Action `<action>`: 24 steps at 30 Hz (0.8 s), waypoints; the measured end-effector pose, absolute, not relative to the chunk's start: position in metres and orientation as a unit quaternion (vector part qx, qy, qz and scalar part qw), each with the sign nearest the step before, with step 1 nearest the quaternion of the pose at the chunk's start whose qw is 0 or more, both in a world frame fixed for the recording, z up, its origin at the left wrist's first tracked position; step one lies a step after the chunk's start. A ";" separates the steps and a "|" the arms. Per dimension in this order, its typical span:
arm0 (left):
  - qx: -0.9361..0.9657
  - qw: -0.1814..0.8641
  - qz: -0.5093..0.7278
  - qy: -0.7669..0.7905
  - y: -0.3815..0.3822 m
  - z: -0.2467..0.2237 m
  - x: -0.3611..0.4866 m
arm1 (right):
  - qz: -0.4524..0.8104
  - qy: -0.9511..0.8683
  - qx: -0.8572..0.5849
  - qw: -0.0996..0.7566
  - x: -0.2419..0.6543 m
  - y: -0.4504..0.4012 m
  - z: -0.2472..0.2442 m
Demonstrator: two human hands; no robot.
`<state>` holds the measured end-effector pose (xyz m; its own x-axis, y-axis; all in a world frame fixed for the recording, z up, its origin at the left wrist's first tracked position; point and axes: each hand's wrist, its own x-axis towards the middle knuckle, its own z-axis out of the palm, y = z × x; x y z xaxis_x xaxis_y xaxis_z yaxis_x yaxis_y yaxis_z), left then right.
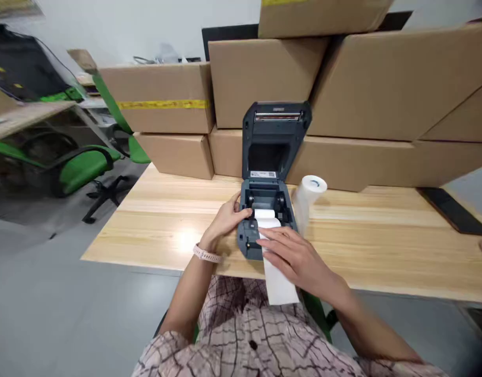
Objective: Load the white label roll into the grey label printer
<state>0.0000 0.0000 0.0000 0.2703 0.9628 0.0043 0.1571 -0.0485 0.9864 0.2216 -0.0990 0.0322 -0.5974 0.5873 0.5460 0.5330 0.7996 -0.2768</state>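
Observation:
A dark grey label printer stands on the wooden table with its lid raised. Inside it lies a white paper roll, and a paper strip runs from it over the printer's front and past the table edge. My left hand holds the printer's left side, thumb on the inner rim by the roll. My right hand rests on the strip with its fingers stretched out and slightly apart. Behind the printer's right side stands another roll in clear wrap.
Cardboard boxes are stacked along the back of the table. A black phone-like device lies at the right. Green chairs and another desk stand at the left. At the far right edge a bit of skin shows.

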 end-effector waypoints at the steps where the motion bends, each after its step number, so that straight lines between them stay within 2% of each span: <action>1: 0.608 0.515 0.392 0.459 -0.001 0.000 0.000 | 0.037 -0.889 -0.319 0.325 0.218 -0.101 0.032; 9: 0.604 0.508 0.396 0.469 -0.004 0.005 0.000 | 0.017 -0.872 -0.361 0.329 0.204 -0.114 0.027; 17: 0.608 0.501 0.397 0.470 -0.007 0.010 0.000 | 0.010 -0.884 -0.404 0.236 0.207 -0.124 0.027; 24: 0.608 0.498 0.396 0.475 -0.009 0.013 0.001 | -0.003 -0.891 -0.404 0.208 0.207 -0.127 0.026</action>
<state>0.0010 -0.0089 0.0131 0.2351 0.9719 0.0071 0.1832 -0.0515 0.9817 0.2068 -0.1272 0.0260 -0.5863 0.7193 0.3727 0.7217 0.6728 -0.1630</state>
